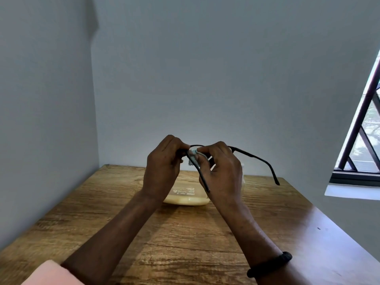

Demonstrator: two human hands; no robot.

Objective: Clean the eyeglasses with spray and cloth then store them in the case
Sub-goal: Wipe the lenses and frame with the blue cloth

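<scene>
Pale grey walls close in a corner behind a wooden surface (185, 233); above it, held up in the air and well clear of the wood, are the eyeglasses (251, 154), dark-framed, their temples unfolded, one temple running out to the right and the other angling down between the palms. A small pale cloth (194, 154) is bunched at one lens; the right hand (221, 171) pinches it against the glass with thumb and fingertips, while the left hand (164, 167) is clenched on the frame's front at that same side. Wiping looks to be the step in hand; storing is not yet done.

Risks, as I judge them: the grip is all at one end of the frame, so hard rubbing could twist the hinge or bridge; the free temple sticks out unsupported and could catch on a wrist; a loosened pinch would drop the glasses onto the hard wood; bare fingertips beside the cloth may smear the lens anew.

Beneath the hands, resting on the surface, lies a cream-coloured case (186, 197) with pale lettering, partly hidden by the wrists; whether it is open I cannot tell. No spray bottle can be made out for certain. A dark band (269, 264) circles the right wrist; a barred window (362, 128) stands at far right.
</scene>
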